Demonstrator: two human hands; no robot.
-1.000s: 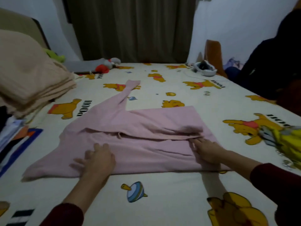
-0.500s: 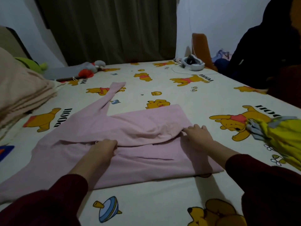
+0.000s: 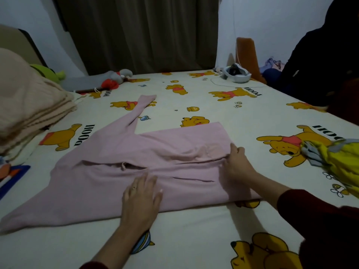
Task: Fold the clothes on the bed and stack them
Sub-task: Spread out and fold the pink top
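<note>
The left hand is laid flat, fingers straight and spread, on the near part of the pink long-sleeved fabric garment. The right hand is set at the garment's right side, its fingers curled over the folded edge there. The garment is spread across the middle of the cream cartoon-bear printed bed sheet, one sleeve stretched away from the hands. A stack of folded beige cloth is seen left of the garment, and a yellow crumpled garment to its right.

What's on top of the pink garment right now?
Both hands: the left hand lies flat on the pink garment, and the right hand holds its folded edge. Whatever lies beneath the fabric is hidden.
</note>
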